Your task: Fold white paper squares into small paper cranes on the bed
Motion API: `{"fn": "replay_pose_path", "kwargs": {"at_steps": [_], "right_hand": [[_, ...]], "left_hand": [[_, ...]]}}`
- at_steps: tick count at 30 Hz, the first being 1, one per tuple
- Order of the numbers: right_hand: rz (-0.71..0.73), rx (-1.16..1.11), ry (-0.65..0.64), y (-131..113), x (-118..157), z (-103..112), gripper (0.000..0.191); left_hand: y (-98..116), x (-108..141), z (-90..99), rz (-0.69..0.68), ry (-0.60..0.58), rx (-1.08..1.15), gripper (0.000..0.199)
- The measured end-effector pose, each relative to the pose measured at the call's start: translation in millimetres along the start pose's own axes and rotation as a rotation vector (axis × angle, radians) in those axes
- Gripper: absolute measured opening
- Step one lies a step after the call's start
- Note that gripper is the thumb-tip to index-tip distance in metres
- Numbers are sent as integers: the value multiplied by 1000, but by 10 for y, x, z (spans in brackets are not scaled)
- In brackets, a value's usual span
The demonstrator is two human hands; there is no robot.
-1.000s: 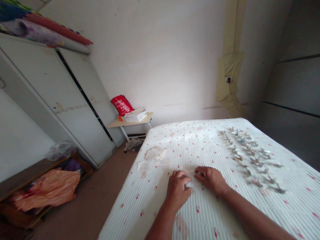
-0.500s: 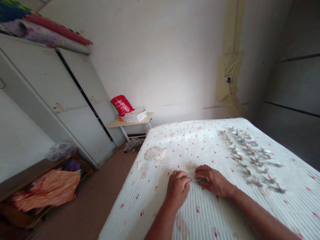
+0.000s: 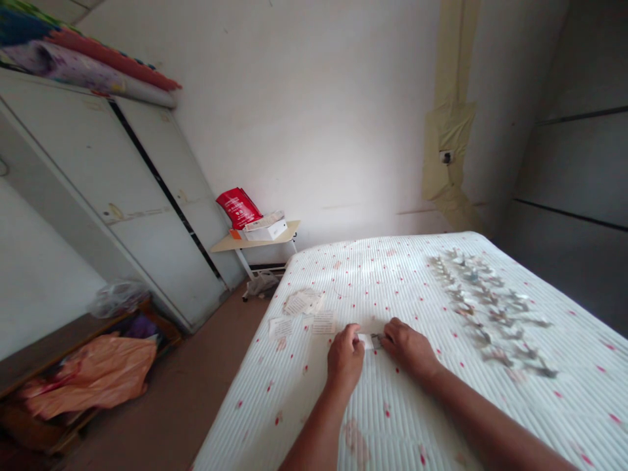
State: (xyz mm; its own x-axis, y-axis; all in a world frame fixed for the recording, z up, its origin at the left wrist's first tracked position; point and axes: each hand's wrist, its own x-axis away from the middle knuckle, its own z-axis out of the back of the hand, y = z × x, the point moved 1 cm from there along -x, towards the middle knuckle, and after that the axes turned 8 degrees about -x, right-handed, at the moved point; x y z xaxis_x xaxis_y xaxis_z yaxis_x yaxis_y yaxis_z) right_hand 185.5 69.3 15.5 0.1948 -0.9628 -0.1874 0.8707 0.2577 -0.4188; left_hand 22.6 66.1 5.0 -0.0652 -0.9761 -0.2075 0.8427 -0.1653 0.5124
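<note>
Between my hands is a small piece of printed paper (image 3: 367,341), partly white and partly dark, just above or on the quilted bedspread (image 3: 392,418). My left hand (image 3: 346,353) grips its left end with thumb and fingers. At its right end, my right hand (image 3: 405,345) is closed on it with bent fingers. Left of my hands lie loose printed paper squares (image 3: 324,322) and a small pile of paper pieces (image 3: 304,301). Rows of small folded paper figures (image 3: 500,314) stand on the right part of the bed.
A small table (image 3: 230,243) against the wall carries a red bag (image 3: 239,208) and a white box (image 3: 267,229). Tall cabinets (image 3: 147,216) stand at left, beside a low wooden bench (image 3: 29,340) with an orange plastic bag (image 3: 93,369).
My hands have shifted on the paper, the right one slightly back and left. The paper now shows a white part and a dark part instead of only its printed face.
</note>
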Motion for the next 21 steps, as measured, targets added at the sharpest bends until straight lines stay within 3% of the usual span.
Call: {"fn": "replay_pose_path", "kwargs": {"at_steps": [13, 21], "right_hand": [[-54, 34, -34, -34, -36, 19, 16], [-32, -20, -42, -17, -35, 5, 18]], "left_hand": [[159, 45, 22, -75, -25, -310, 31], [174, 58, 39, -95, 6, -294, 28]]}}
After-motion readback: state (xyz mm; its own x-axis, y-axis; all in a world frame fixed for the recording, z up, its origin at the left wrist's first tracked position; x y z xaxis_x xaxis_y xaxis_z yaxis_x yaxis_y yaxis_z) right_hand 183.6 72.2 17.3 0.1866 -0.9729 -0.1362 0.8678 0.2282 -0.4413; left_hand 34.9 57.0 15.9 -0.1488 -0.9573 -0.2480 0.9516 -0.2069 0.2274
